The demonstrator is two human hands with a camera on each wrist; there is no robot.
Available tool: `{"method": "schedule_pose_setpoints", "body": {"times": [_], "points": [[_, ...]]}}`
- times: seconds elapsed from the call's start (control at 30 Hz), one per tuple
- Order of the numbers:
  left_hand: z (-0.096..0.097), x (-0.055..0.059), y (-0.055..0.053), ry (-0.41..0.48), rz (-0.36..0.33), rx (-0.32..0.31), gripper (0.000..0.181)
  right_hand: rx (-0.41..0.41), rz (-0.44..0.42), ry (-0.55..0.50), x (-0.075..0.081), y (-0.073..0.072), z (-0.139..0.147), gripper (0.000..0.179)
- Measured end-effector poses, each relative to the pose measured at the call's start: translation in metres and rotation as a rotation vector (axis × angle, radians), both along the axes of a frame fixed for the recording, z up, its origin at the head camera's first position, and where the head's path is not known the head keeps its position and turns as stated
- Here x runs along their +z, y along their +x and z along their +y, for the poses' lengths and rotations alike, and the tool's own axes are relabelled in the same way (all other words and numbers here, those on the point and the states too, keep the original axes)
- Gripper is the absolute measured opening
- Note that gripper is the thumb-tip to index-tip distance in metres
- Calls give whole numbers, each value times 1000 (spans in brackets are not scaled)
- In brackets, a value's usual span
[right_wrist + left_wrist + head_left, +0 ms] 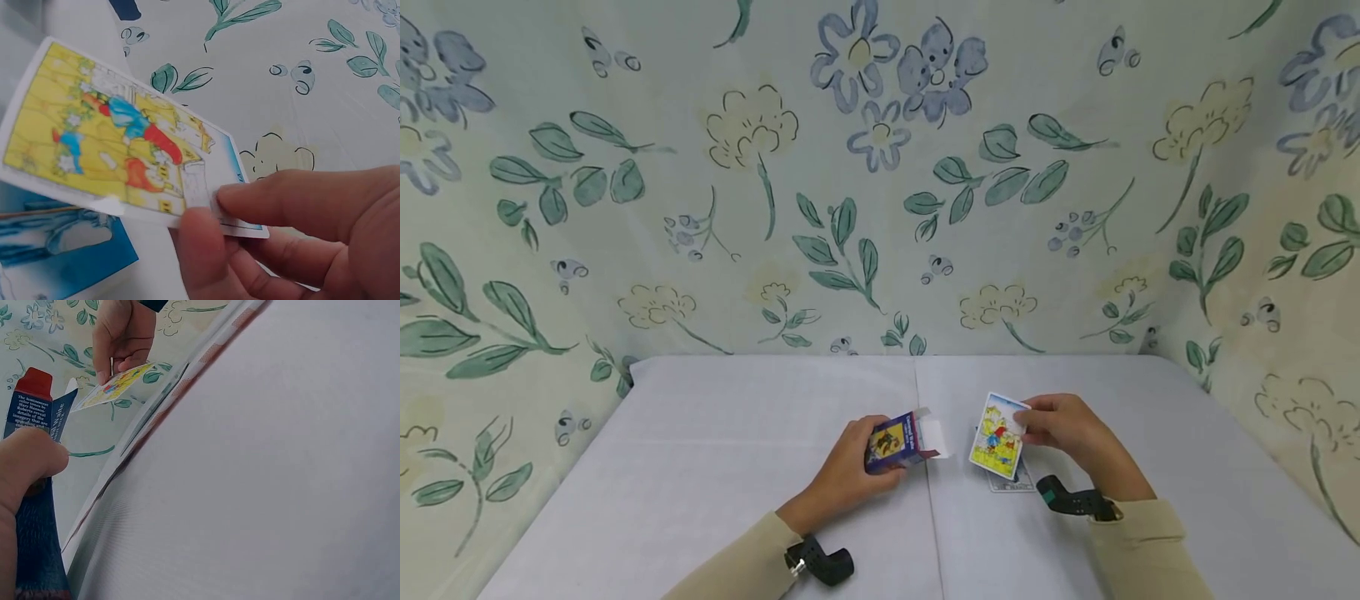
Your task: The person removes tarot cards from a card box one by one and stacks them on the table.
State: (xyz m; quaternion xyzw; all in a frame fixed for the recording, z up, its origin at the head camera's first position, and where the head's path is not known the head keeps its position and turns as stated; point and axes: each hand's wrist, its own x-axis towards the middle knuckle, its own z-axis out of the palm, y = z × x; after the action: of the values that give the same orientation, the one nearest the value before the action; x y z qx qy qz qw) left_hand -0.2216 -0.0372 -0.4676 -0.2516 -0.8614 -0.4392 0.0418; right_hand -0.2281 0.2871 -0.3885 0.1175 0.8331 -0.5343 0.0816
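Observation:
My left hand [847,468] grips a dark blue tarot card box [887,443] with a yellow picture on its face. The box is tilted, its flaps open and pointing right; whether cards are inside is hidden. In the left wrist view the thumb lies across printed text on the box [30,403]. My right hand [1067,429] pinches a mostly yellow tarot card [997,437] by its edge between thumb and fingers, picture side showing. Beneath it, a blue-toned card [75,250] lies on the table, largely covered from the head view; whether more cards lie under it I cannot tell.
A white cloth covers the table [737,433], with a crease running front to back near the middle. Floral fabric [880,208] hangs behind the table and along both sides. Each wrist wears a black camera mount, such as the left one [827,562].

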Motion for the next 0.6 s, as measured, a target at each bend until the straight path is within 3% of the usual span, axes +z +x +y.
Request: {"method": "schedule_pose_setpoints", "body": {"times": [0.3,0.6], "points": [[-1,0,1,-6,-2,3,72,-23,-15,23,-4,-3,0,51],[0,1,2,3,-17,-1,72,-47,-15,26,-7,-5,3,47]]}}
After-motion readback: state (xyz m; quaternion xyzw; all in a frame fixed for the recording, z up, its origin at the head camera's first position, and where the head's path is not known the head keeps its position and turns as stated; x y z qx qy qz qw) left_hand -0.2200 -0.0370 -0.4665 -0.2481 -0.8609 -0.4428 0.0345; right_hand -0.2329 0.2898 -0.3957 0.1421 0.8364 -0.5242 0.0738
